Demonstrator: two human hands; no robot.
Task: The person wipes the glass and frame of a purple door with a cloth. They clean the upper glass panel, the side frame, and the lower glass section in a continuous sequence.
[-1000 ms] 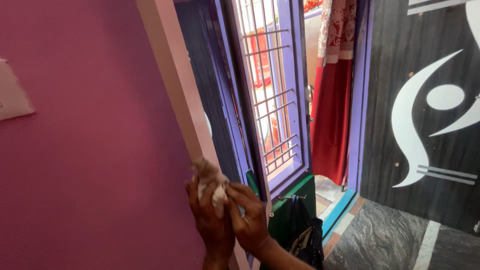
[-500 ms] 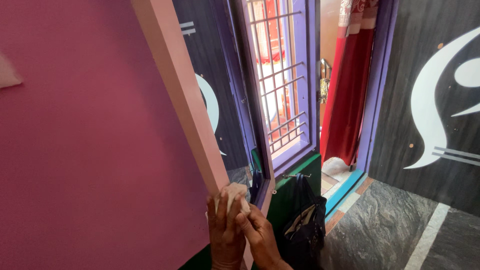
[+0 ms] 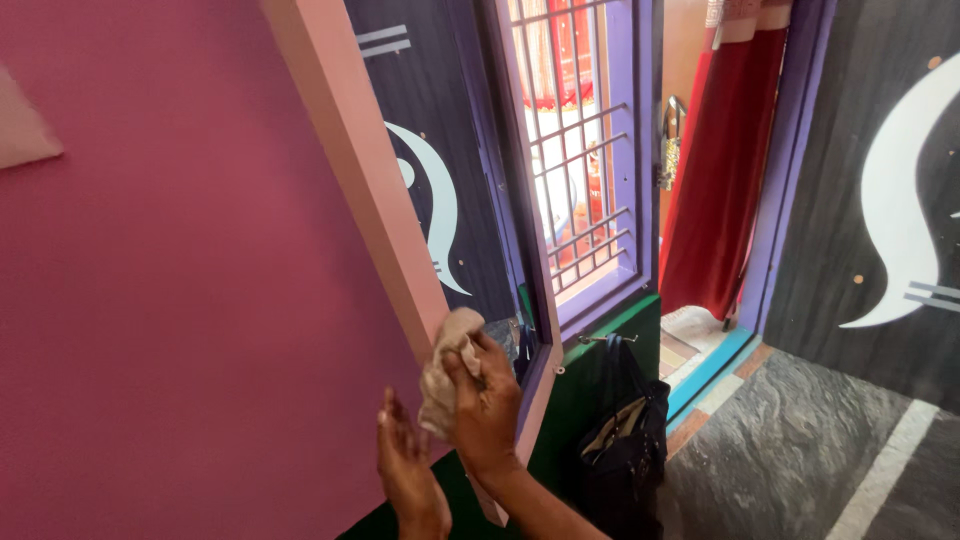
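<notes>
The pink wall (image 3: 180,300) fills the left half of the frame, and its paler pink edge strip (image 3: 350,170) runs down from the top centre to where you are wiping, low and just left of centre. To the right of it stands the purple window frame (image 3: 530,250) with its barred grille (image 3: 580,180), then a red curtain (image 3: 720,170) in the doorway at upper right, and a black bag (image 3: 625,440) hanging below the window at lower centre. Your right hand (image 3: 487,405) is closed around a crumpled beige cloth (image 3: 443,375), pressing it on the bottom of the strip; your left hand (image 3: 405,470) is open and empty, fingers spread, close against the wall just beneath. The likely trouble, as I judge it: the cloth is bunched, so a loose fold could slip from your grip and fall toward the bag, or your knuckles could knock the window frame right beside them if the stroke runs wide.
</notes>
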